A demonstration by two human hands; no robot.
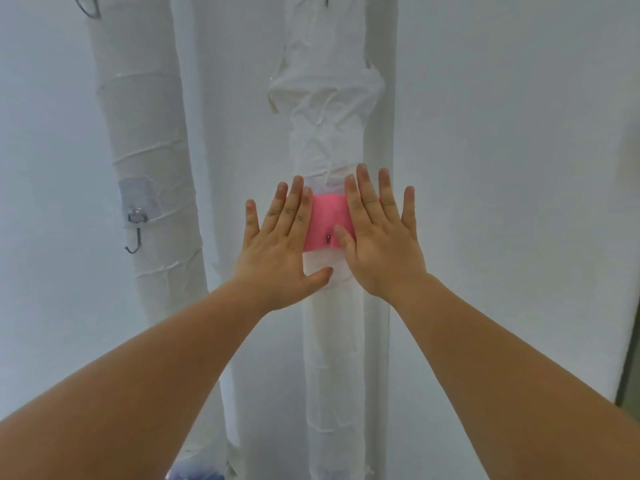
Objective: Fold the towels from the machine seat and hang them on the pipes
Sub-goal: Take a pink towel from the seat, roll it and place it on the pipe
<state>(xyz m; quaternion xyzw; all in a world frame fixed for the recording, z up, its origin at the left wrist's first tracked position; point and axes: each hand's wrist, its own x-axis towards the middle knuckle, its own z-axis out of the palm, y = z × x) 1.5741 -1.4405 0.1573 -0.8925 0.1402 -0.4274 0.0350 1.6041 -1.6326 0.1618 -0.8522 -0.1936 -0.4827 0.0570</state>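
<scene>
Through the head camera, both forearms reach forward from the bottom of my view. The left hand (277, 251) and the right hand (382, 244) lie flat, one on each side of the pink towel (329, 213). Their fingers (367, 195) are straight and a little spread; they press and grip nothing. I judge the flat palms are there to smooth the folded cloth against the curve and keep it from sliding.

The towel sits high on the near pipe (332, 341), which is wrapped in white. The tip of a small metal hook (328, 240) pokes out at the towel's lower edge, just beside the right thumb. So it seems hung already, and what remains here is settling it.

Farther left stands a second wrapped pipe (152, 168) with a bare hook (135, 237), a likely place for another towel. Behind both is the pale wall (502, 168).
</scene>
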